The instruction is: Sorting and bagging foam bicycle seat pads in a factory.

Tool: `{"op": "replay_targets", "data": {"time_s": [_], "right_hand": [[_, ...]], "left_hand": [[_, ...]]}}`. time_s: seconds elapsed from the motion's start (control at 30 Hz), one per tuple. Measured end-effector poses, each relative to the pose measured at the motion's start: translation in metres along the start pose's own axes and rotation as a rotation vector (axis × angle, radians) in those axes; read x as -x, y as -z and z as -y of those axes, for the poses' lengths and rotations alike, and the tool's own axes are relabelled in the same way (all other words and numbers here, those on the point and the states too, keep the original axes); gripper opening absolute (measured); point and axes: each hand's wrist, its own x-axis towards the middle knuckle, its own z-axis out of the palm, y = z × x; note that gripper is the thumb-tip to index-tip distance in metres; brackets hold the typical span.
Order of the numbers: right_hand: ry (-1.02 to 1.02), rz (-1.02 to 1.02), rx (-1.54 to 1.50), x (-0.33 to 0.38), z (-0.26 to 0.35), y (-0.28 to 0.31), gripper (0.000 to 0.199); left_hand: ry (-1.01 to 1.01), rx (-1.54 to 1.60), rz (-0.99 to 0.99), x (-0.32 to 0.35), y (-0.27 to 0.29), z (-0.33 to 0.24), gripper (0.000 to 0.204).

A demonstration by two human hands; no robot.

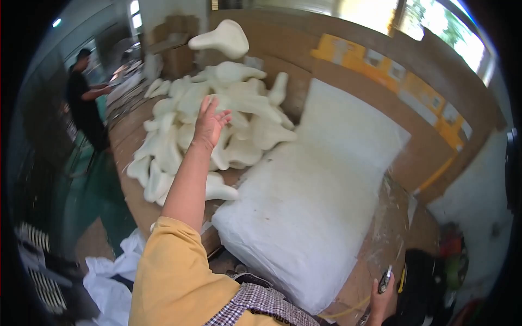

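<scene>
My left hand (211, 124) is stretched out over a heap of cream-white foam bicycle saddle pads (247, 100), its fingers spread and nothing in them. Beyond it, one saddle pad (225, 39) hangs in mid-air above the heap, apart from the hand. Low at the right, my right hand (381, 298) is closed round a small tool with a dark handle and a bright metallic tip (385, 278); its exact kind I cannot make out. Between the hands lies a big white sheet-covered block (304, 217), its far part rising against the board behind.
Brown cardboard walls (359, 81) with yellow tape border the table's far side. Another person (87, 100) in dark clothes stands at the far left. White cloth or plastic (117, 277) hangs at the lower left. A dark bag-like item (421, 282) is at the right.
</scene>
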Motion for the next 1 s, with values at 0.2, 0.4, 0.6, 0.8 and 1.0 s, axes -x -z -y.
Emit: {"op": "replay_targets", "data": {"time_s": [0.2, 0.4, 0.6, 0.8, 1.0], "right_hand": [[-0.013, -0.056, 0.988, -0.052, -0.048, -0.04, 0.067], [0.317, 0.391, 0.447, -0.191, -0.133, -0.13, 0.068], [0.531, 0.89, 0.291, -0.097, 0.055, -0.314, 0.05], [0.707, 1.187, 0.306, -0.002, 0.139, -0.449, 0.052], [0.387, 1.285, 0.248, 0.024, 0.173, -0.533, 0.045]], "left_hand": [[0.195, -0.422, -0.36, 0.144, 0.196, -0.01, 0.052], [0.525, -0.39, -1.171, 0.415, 0.365, 0.031, 0.029], [0.404, -0.126, -1.49, 0.543, 0.384, 0.023, 0.04], [0.36, -0.107, -1.299, 0.543, 0.384, 0.027, 0.034], [0.42, -0.018, -1.248, 0.55, 0.419, 0.017, 0.038]]}}
